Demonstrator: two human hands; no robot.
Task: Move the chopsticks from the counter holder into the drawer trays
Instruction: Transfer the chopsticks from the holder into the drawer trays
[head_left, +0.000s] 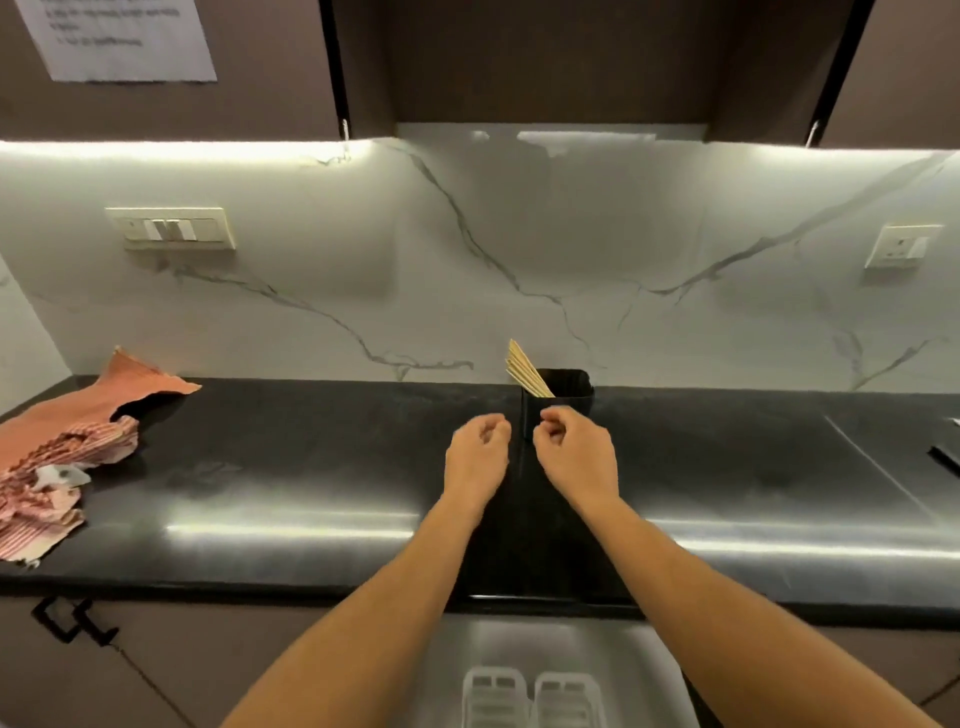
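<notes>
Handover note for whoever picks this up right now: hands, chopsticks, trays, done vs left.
Left hand: loosely curled, empty, above the black counter, just left of the holder.
Right hand: loosely curled, empty, in front of the holder; contact with it cannot be told.
Chopsticks: one bundle leaning left in the black holder at the back of the counter, by the marble wall.
Drawer trays: two white slotted trays in the open drawer below the counter edge; no chopsticks seen in the visible part.
Done: drawer open, hands at the holder.
Left: grasp the chopsticks, lift them out, lay them in the trays.
</notes>
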